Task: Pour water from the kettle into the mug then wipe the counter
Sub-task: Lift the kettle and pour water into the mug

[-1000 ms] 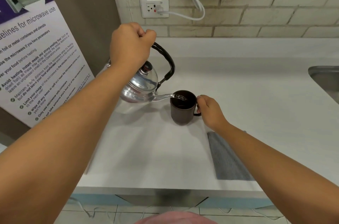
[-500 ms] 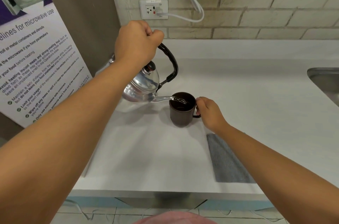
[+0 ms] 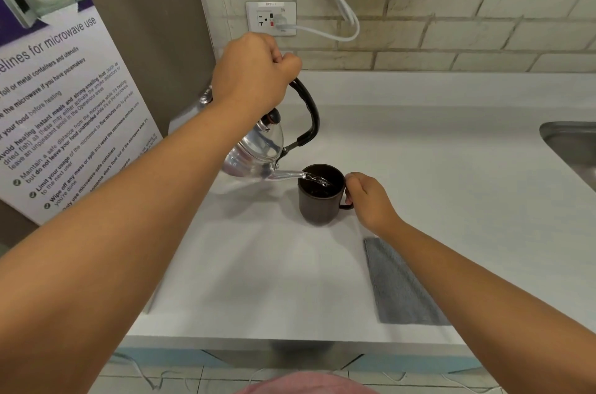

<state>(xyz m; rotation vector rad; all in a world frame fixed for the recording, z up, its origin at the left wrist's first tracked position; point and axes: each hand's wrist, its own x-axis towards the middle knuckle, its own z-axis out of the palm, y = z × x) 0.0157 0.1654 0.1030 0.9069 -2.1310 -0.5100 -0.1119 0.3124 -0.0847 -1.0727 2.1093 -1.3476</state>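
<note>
Pouring: left hand (image 3: 254, 71) fisted around black handle of tilted shiny steel kettle (image 3: 258, 151), spout over dark brown mug (image 3: 319, 195) mid-counter; right hand (image 3: 367, 198) fingers pinching mug handle, steadying it. Grey cloth (image 3: 400, 284) waiting near white counter (image 3: 419, 142) front edge.

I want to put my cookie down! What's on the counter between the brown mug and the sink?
Nothing: in the head view the white counter is bare between the brown mug and the sink, apart from the right hand gripping the mug's handle.
</note>
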